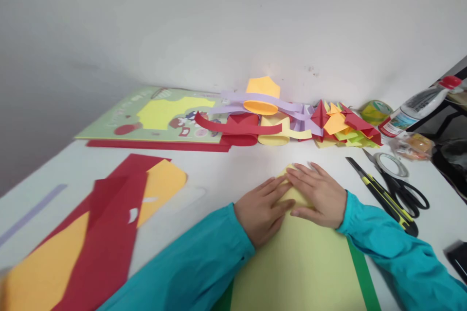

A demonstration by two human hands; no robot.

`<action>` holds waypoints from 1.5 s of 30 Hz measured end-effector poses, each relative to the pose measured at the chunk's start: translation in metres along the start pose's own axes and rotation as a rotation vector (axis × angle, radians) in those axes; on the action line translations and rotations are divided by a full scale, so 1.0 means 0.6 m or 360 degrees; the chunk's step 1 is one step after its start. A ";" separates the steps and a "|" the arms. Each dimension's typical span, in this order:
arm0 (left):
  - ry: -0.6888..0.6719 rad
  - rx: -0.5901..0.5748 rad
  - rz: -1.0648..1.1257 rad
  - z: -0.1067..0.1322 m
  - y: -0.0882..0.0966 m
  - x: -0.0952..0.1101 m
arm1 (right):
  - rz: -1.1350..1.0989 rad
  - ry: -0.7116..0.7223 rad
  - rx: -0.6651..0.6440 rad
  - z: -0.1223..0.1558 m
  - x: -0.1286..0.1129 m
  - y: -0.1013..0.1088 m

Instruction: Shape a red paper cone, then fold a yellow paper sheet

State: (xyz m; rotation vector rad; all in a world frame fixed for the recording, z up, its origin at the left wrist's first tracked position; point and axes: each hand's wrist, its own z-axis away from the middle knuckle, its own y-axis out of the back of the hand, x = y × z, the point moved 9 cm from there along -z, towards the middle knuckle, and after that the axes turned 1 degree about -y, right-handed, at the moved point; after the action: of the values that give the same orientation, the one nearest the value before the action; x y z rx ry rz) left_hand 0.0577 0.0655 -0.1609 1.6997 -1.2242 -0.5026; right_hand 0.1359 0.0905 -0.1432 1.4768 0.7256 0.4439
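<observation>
A pale yellow-green sheet of paper (302, 262) lies in front of me on the white table (226, 170), with a green sheet (363, 272) showing under its right edge. My left hand (260, 209) and my right hand (317, 194) both rest flat on the sheet's far folded end, fingers stretched out and meeting over the fold. Both arms wear teal sleeves.
Red and orange paper pieces (109, 223) lie at the left. A green picture book (156, 116) and folded coloured paper shapes (292, 116) line the wall. At the right are a yellow-black cutter (383, 194), black scissors (404, 189), tape rings (392, 164), a bottle (416, 107).
</observation>
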 end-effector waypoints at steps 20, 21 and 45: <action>-0.0020 0.0045 -0.0031 0.007 -0.007 -0.001 | 0.0007 -0.0150 -0.0095 -0.006 0.016 -0.005; -0.0023 0.0048 -0.0027 0.006 -0.006 0.000 | 0.0016 -0.0143 -0.0095 -0.007 0.014 -0.005; -0.0040 0.0029 -0.0025 0.007 -0.006 0.000 | 0.0104 -0.0272 -0.0074 -0.002 0.038 -0.015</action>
State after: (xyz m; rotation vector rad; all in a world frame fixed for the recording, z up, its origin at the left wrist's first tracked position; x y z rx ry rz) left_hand 0.0561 0.0635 -0.1658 1.7242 -1.2376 -0.5255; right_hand 0.1500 0.1065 -0.1558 1.4774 0.5298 0.3765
